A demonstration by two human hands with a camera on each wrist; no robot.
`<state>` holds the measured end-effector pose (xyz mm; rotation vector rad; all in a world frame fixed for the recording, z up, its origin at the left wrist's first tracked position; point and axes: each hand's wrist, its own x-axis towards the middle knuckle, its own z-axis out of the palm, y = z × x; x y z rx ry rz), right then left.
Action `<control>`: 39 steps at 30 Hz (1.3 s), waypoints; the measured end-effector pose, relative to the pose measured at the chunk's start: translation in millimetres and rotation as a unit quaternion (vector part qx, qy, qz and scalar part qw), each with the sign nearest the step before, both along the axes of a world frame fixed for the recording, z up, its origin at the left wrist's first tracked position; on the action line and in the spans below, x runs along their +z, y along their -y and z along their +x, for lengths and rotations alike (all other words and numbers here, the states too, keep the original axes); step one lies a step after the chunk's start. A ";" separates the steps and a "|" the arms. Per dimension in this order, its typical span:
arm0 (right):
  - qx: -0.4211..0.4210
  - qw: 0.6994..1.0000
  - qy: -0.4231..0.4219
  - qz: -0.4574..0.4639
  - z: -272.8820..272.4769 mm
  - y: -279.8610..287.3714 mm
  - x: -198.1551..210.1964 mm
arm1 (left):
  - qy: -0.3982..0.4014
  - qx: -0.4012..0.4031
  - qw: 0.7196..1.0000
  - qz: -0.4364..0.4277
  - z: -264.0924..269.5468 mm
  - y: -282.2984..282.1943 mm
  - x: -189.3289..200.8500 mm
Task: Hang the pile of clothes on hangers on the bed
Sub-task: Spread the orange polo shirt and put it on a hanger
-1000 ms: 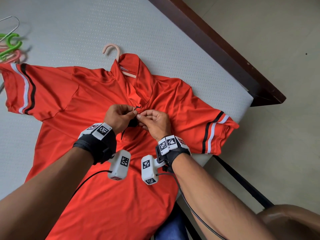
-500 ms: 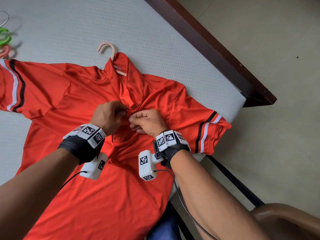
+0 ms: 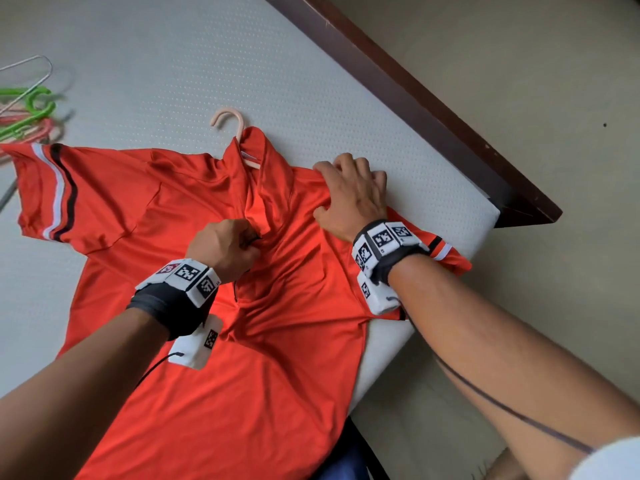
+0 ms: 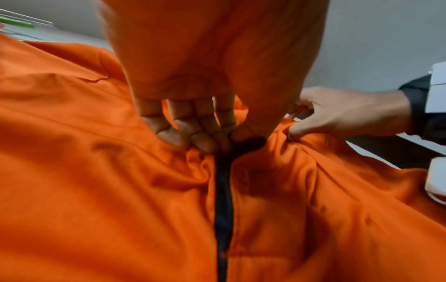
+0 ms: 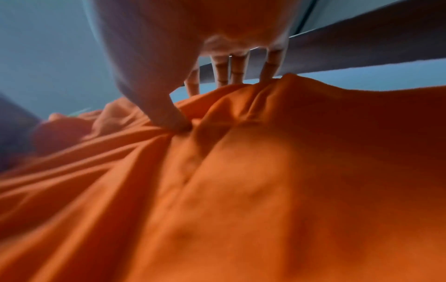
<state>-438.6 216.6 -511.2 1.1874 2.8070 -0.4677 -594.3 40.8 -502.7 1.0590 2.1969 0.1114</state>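
An orange-red shirt (image 3: pixel 277 341) with striped sleeves lies flat, front up, on the mattress (image 3: pixel 173 64). A pink hanger's hook (image 3: pixel 228 121) sticks out of its collar; the rest of the hanger is hidden inside. My left hand (image 3: pixel 251 239) pinches the dark zipper pull (image 4: pixel 248 143) at the top of the black zipper (image 4: pixel 223 190), below the collar. My right hand (image 3: pixel 353 192) holds the shirt's right shoulder, fingers (image 5: pixel 222 72) over the shoulder ridge and thumb (image 5: pixel 178 122) dug into the bunched fabric.
Spare hangers (image 3: pixel 24 112), green, pink and wire, lie at the far left of the mattress. The dark wooden bed frame (image 3: pixel 433 109) runs along the right side, with bare floor (image 3: pixel 554 306) beyond. The mattress corner sits just right of the shirt's sleeve.
My right hand has left the zipper and moved up and right onto the shirt's shoulder. My left hand stays at the zipper pull.
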 end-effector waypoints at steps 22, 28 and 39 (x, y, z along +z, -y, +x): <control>0.029 0.982 0.059 -0.175 10.7 -42.2 -0.1 | -0.029 -0.013 0.988 0.151 -23.2 12.1 -5.3; 0.029 0.982 0.003 -0.188 3.9 -59.1 31.5 | -0.040 -0.030 0.989 0.142 -14.9 26.7 4.4; 0.041 0.992 -0.094 -0.076 47.8 -29.4 195.9 | -0.108 0.073 0.933 0.335 -39.4 19.2 118.2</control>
